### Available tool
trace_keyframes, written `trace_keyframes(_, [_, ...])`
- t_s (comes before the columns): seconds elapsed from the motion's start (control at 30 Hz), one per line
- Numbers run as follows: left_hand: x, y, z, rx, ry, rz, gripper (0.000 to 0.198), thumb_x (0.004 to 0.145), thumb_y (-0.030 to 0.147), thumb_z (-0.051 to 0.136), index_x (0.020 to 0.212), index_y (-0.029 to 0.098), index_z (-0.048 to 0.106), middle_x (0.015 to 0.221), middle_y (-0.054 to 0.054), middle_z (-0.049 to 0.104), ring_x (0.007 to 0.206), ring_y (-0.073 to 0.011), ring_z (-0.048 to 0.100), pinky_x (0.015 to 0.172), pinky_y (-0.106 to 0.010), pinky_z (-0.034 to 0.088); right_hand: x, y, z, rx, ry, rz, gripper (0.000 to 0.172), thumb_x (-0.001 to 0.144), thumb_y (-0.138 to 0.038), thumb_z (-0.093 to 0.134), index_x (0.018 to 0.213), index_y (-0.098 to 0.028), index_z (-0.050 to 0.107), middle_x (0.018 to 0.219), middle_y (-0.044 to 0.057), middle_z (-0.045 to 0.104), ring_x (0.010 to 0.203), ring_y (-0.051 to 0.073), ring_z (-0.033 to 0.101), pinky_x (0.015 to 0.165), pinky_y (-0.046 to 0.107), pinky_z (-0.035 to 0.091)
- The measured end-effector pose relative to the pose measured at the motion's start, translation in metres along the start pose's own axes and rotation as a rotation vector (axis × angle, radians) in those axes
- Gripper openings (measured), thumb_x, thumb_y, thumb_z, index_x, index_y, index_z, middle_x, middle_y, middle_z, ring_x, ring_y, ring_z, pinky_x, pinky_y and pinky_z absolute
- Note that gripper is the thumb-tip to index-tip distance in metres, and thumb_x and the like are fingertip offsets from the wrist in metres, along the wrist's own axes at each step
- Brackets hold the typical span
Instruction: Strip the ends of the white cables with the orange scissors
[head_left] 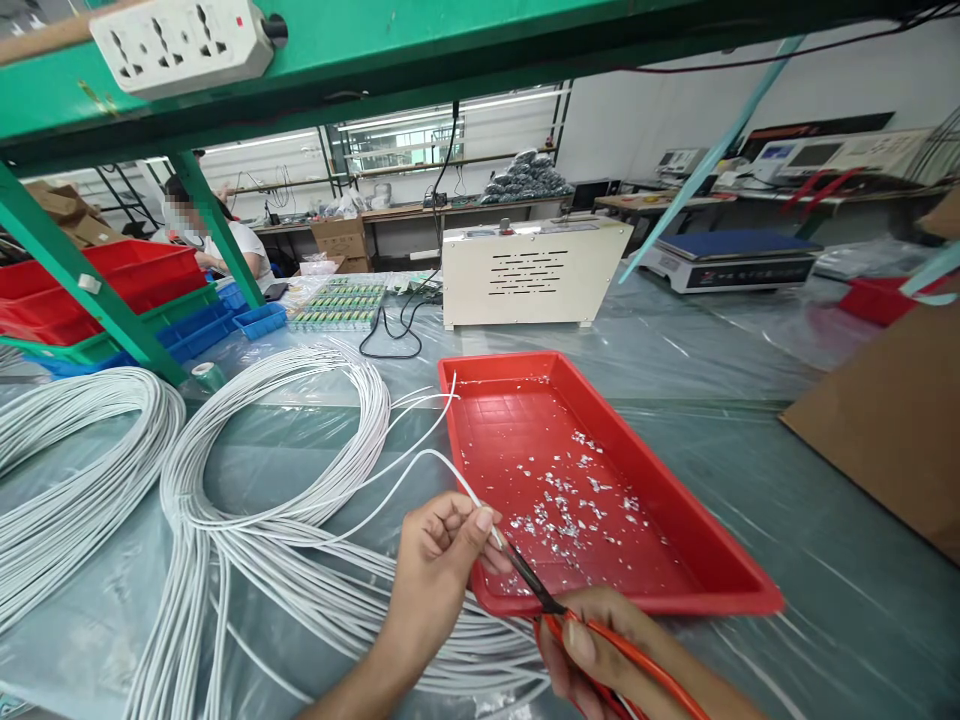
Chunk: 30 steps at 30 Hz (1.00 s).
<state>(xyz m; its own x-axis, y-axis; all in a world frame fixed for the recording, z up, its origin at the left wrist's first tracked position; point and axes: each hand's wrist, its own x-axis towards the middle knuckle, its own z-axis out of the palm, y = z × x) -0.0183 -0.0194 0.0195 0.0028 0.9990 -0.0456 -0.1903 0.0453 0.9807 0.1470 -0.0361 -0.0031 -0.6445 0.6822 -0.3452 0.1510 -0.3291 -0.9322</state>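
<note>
Between thumb and fingers, my left hand (442,560) pinches the end part of a white cable (431,453) above the near left edge of a red tray (667,480). My right hand (600,640) grips orange-handled pliers or cutters (536,580), whose dark jaws reach to the cable end at my left fingertips. Whether the jaws are closed on the cable is too small to tell. Small silvery scraps (562,520) lie scattered over the tray floor. The cable comes from a large coil of white cables (277,520) left of my hands.
A second white cable coil (82,470) lies at far left. Behind the tray stand a beige metal box (536,275) and a scale (731,262). Red bins (97,285) are stacked at left. A green frame beam (360,50) crosses overhead. Cardboard (892,420) is at right. A person (240,240) sits behind.
</note>
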Motion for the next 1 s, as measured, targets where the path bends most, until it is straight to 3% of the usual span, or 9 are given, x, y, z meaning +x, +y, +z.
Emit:
trace_keyframes(0.2, [0.0002,-0.004,0.0001,-0.09,-0.012,-0.022,0.018,0.079,0.026,0.054,0.069,0.011,0.055,0.051,0.001,0.056,0.046,-0.0078,0.054,0.051,-0.017,0.041,0.0036,0.002,0.0018,-0.02,0.024,-0.009,0.051,0.074,-0.064,0.04,0.066,-0.014,0.047,0.048,-0.004,0.042,0.033,0.004,0.033,0.034,0.016,0.024])
trace_keyframes(0.43, [-0.001,-0.0037,0.001,-0.164,-0.043,-0.047,0.018,0.08,0.026,0.052,0.071,0.011,0.055,0.057,0.0,0.057,0.048,-0.0083,0.054,0.052,-0.018,0.04,0.0088,0.0014,0.0062,-0.316,0.21,-0.17,0.05,0.063,-0.064,0.055,0.058,-0.015,0.044,0.05,-0.006,0.033,0.045,0.007,0.03,0.04,0.019,0.023])
trace_keyframes(0.57, [-0.0032,-0.0002,0.0011,-0.041,-0.018,0.021,0.018,0.08,0.028,0.053,0.071,0.012,0.054,0.052,0.0,0.057,0.049,-0.0102,0.054,0.053,-0.02,0.04,0.0034,-0.0012,0.0043,-0.123,0.115,-0.035,0.051,0.068,-0.067,0.044,0.066,-0.016,0.045,0.05,-0.006,0.037,0.037,0.004,0.03,0.035,0.016,0.024])
trace_keyframes(0.73, [-0.005,0.0018,0.002,0.034,0.001,0.052,0.019,0.079,0.029,0.053,0.069,0.013,0.052,0.052,0.0,0.057,0.05,-0.0106,0.054,0.052,-0.019,0.039,0.0011,-0.0063,-0.0011,-0.063,0.002,0.02,0.055,0.072,-0.067,0.037,0.063,-0.014,0.047,0.046,-0.005,0.041,0.032,0.003,0.032,0.032,0.015,0.023])
trace_keyframes(1.0, [-0.0035,0.0022,0.0036,0.009,-0.037,0.023,0.021,0.079,0.031,0.053,0.07,0.012,0.054,0.051,0.0,0.058,0.047,-0.0096,0.053,0.051,-0.018,0.038,0.0012,-0.0031,-0.0014,-0.022,-0.013,0.026,0.055,0.074,-0.066,0.036,0.062,-0.014,0.047,0.043,-0.006,0.039,0.03,0.003,0.03,0.031,0.015,0.022])
